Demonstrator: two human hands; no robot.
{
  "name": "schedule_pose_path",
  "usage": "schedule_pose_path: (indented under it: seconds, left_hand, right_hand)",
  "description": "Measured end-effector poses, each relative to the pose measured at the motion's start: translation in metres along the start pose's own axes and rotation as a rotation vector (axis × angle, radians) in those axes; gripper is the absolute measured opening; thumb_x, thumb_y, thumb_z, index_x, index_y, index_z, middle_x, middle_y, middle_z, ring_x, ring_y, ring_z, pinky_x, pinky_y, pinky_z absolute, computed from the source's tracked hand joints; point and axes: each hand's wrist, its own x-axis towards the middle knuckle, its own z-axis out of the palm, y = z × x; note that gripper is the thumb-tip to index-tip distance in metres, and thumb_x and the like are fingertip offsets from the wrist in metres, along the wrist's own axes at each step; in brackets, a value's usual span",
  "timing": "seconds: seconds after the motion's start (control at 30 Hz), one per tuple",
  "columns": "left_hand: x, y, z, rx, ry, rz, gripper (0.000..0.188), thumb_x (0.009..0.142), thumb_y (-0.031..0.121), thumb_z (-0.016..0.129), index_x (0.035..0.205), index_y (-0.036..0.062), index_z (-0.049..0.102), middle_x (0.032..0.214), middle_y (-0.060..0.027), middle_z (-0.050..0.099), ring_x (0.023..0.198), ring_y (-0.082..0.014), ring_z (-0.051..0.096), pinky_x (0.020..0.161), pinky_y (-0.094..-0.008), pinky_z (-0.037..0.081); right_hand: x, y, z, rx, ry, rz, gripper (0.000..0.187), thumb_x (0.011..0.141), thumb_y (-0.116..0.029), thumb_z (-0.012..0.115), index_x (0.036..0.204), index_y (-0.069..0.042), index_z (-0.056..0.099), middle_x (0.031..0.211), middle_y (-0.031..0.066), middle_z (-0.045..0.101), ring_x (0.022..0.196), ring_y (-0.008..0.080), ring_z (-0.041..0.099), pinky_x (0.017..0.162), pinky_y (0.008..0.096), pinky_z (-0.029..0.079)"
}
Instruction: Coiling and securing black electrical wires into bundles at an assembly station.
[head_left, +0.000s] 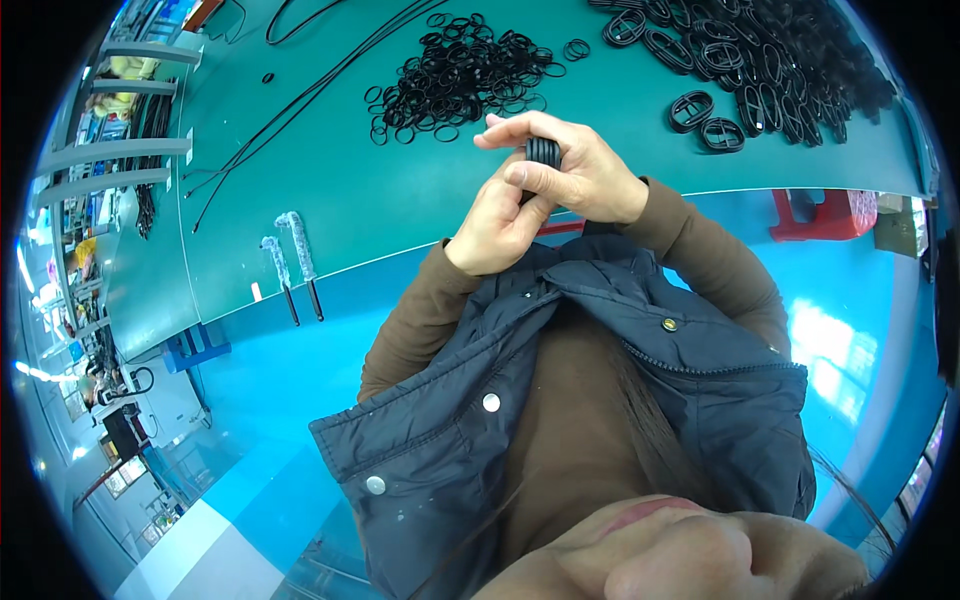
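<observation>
A tight coil of black cable is held between my two hands, just above the table's near edge. My left hand is closed around its lower part. From the right, my right hand grips the same coil, thumb across its front and fingers over the top. The lower end of the coil is hidden by my fingers. Beyond my hands lies a loose heap of black rubber rings. At the far right is a large pile of black cables wound into oval bundles.
The green table carries several long straight black cables at the left. Two plastic-wrapped tools with black handles lie across its near edge. A red plastic stool stands below at the right. Metal rack arms jut in at the far left.
</observation>
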Motion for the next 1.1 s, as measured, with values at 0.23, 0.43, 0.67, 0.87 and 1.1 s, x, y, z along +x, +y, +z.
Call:
schedule_pose_path:
  seconds: [0.23, 0.43, 0.67, 0.87, 1.1]
  left_hand:
    - [-0.002, 0.000, 0.003, -0.011, -0.021, -0.048, 0.011, 0.095, 0.003, 0.046, 0.091, -0.0005, 0.055, 0.076, -0.0064, 0.056, 0.065, -0.0117, 0.050, 0.054, -0.0208, 0.040]
    - [-0.004, -0.023, -0.010, -0.136, -0.006, -0.072, 0.011, 0.095, 0.004, 0.048, 0.093, -0.0009, 0.057, 0.083, -0.0083, 0.057, 0.067, -0.0138, 0.053, 0.059, -0.0226, 0.044]
    - [0.013, -0.024, -0.022, -0.147, 0.134, 0.139, 0.010, 0.095, 0.005, 0.050, 0.094, -0.0004, 0.058, 0.089, -0.0080, 0.058, 0.071, -0.0159, 0.057, 0.065, -0.0240, 0.048]
    - [0.041, -0.040, -0.032, -0.070, 0.309, 0.331, 0.011, 0.095, 0.007, 0.050, 0.094, 0.0003, 0.058, 0.090, -0.0088, 0.059, 0.074, -0.0179, 0.060, 0.067, -0.0261, 0.050]
    - [0.061, -0.028, 0.004, -0.239, 0.689, 0.168, 0.018, 0.097, 0.019, 0.054, 0.092, 0.0017, 0.059, 0.082, -0.0065, 0.056, 0.069, -0.0112, 0.055, 0.053, -0.0207, 0.044]
  right_hand:
    - [-0.005, -0.001, 0.005, 0.008, -0.040, 0.243, 0.039, 0.090, -0.020, 0.062, 0.124, -0.002, 0.053, 0.120, 0.0158, 0.062, 0.116, 0.0264, 0.057, 0.100, 0.0373, 0.042]
    - [0.016, 0.030, -0.028, 0.295, 0.006, 0.022, 0.035, 0.090, -0.021, 0.062, 0.120, -0.004, 0.056, 0.113, 0.0121, 0.066, 0.099, 0.0191, 0.062, 0.086, 0.0309, 0.051]
    - [0.035, 0.085, -0.081, -1.264, 0.296, -0.067, 0.020, 0.090, -0.020, 0.061, 0.102, -0.005, 0.063, 0.093, 0.0065, 0.064, 0.078, 0.0147, 0.058, 0.071, 0.0263, 0.048]
    - [0.026, 0.040, -0.064, -0.075, -0.020, 0.268, 0.011, 0.089, -0.013, 0.059, 0.095, -0.005, 0.064, 0.083, 0.0035, 0.060, 0.071, 0.0089, 0.053, 0.067, 0.0220, 0.045]
    - [0.011, 0.040, -0.029, 0.047, 0.040, 0.151, 0.009, 0.092, -0.012, 0.057, 0.091, -0.004, 0.062, 0.082, 0.0009, 0.058, 0.066, 0.0049, 0.047, 0.060, 0.0167, 0.040]
